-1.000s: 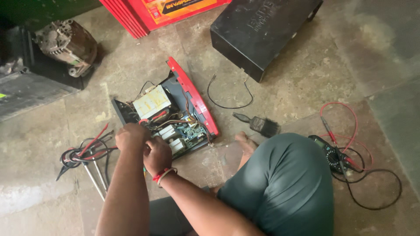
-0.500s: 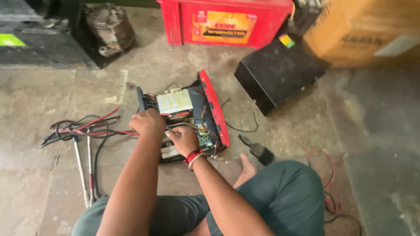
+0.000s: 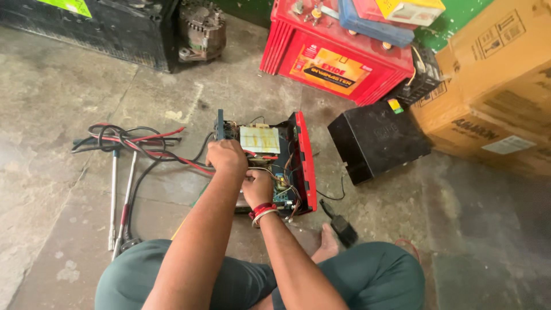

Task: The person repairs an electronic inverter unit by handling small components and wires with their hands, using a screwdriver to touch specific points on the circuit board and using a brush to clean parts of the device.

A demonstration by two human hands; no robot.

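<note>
An opened electrical unit [image 3: 298, 161] with a red side panel lies on the concrete floor, its pale transformer [image 3: 259, 139] and green circuit board [image 3: 283, 195] exposed. My left hand [image 3: 227, 158] rests closed over the unit's near left part, beside the transformer. Just below it, my right hand [image 3: 257, 188], with a red band at the wrist, is curled among the wires inside the unit. What the fingers pinch is hidden. I sit cross-legged in dark green trousers.
Red and black cables [image 3: 138, 143] and two metal rods [image 3: 117, 195] lie to the left. A black box [image 3: 376, 140], a red battery [image 3: 336, 54], a cardboard carton [image 3: 499, 86], a black battery [image 3: 97, 28], an alternator [image 3: 201, 28] and a small black tool [image 3: 341, 225] surround the unit.
The view has swung upward and left, bringing the red battery and carton into sight. Both hands stay inside the opened unit, hardly shifted relative to it.
</note>
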